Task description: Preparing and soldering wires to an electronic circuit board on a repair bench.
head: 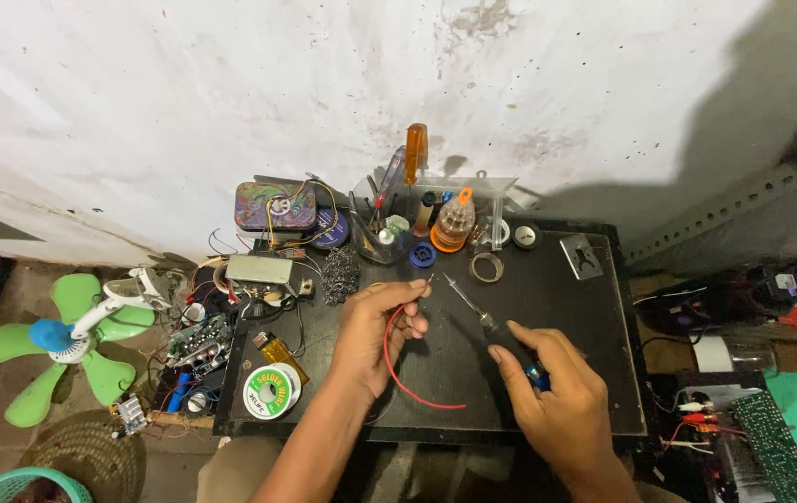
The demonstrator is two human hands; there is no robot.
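A red wire (405, 359) is pinched in the left hand (375, 326), centre frame, fingers clamped on its upper end; the rest loops down toward the front edge of the black bench (594, 373). A soldering iron (469, 305) is gripped in the right hand (552, 391), lower right of centre, fingers closed round the handle, tip aimed up-left at the wire end. Tip and wire end are near but apart; no joint is seen yet, so the soldering looks about to begin, contact still left to make.

A solder spool (271, 391) lies at lower left, a yellow lighter (280, 354) just above it. Along the top of the bench tools are crowded: an orange screwdriver (415, 149), a small bottle (454, 224), a tin (276, 205). A circuit board (198, 340) and a green fan (68, 345) sit at far left, off the bench.

Open room is left at centre and right of the bench. The wire loop hangs close to the front edge; the back and left edges are cluttered.
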